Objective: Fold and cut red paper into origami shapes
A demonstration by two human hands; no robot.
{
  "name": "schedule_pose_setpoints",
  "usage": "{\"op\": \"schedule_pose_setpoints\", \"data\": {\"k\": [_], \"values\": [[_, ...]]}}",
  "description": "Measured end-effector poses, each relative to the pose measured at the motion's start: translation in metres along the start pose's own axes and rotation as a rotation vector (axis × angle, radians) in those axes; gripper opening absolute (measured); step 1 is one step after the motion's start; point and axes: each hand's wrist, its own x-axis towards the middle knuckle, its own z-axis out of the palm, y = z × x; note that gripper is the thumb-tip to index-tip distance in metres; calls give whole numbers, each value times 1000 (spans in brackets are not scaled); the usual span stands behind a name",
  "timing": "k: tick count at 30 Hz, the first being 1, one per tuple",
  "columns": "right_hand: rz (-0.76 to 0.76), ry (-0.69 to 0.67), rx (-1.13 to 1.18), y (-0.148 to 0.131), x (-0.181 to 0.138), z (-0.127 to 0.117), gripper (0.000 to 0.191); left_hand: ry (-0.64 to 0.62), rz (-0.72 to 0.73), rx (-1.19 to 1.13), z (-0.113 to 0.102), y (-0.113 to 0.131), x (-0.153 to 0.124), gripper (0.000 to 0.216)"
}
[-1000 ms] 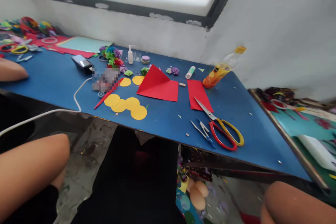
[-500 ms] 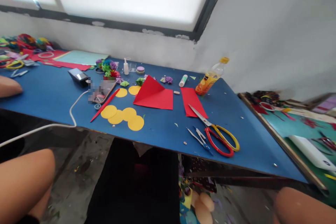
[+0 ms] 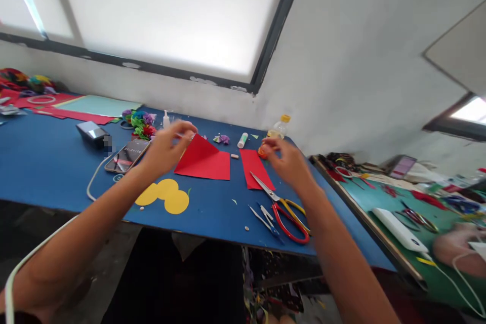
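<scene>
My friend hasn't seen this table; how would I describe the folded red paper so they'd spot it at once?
Start with the blue table, then look between the person's left hand and right hand. The folded red paper lies beside the left hand. Unlike the flat red strip to its right, it is wider and has a flap standing up.

Open lane on the blue worktop [image 3: 212, 220] from the front edge up between the yellow paper discs [image 3: 176, 202] and the long scissors [image 3: 276, 196]; just flat scraps in it. Lane narrows between folded red sheet [image 3: 208, 168] and red paper strip [image 3: 255, 167]. Sheet's raised flap blocks low passage by left hand [image 3: 167, 146]. Orange drink bottle [image 3: 276, 129] stands upright behind right hand [image 3: 284, 159], blocking forward reach. Wide room left of smartphone [image 3: 127, 156], though white cable [image 3: 91, 182] crosses near front edge.
</scene>
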Motion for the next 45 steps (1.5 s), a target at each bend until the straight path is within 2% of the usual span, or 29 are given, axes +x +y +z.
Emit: {"op": "schedule_pose_setpoints", "data": {"k": [1, 2, 3, 5, 7, 10, 15, 20, 25, 29, 33, 40, 45], "values": [[61, -135, -53, 8, 8, 13, 29, -104, -15, 80, 11, -5, 6, 30], [130, -249, -105, 19, 14, 28, 30, -277, -37, 220, 25, -12, 11, 35], [197, -318, -151, 30, 19, 43, 33, -365, -28, 251, 40, -19, 13, 36], [295, -315, -214, 52, 24, 71, 41, -445, -22, 272, 69, -37, 14, 40], [356, -295, -270, 70, 22, 91, 50, -502, -47, 292, 92, -54, 9, 55], [381, -314, -297, 84, 18, 107, 56, -572, -89, 305, 109, -71, 3, 67], [401, -355, -289, 90, 19, 111, 58, -620, -103, 303, 110, -76, 3, 73], [411, -358, -271, 92, 21, 111, 58, -686, -108, 260, 105, -73, 2, 99], [395, -333, -241, 93, 20, 111, 55, -709, -107, 254, 106, -63, -9, 105], [380, -300, -187, 98, 19, 103, 48, -692, -144, 277, 108, -45, -16, 97], [352, -267, -113, 100, 19, 90, 40, -732, -134, 278, 104, -31, -20, 83], [234, -348, 18, 76, 11, 93, 29, -675, -41, 301, 97, -32, -21, 64], [155, -389, 52, 65, 8, 99, 24, -671, -56, 192, 92, -31, -19, 54]]}}
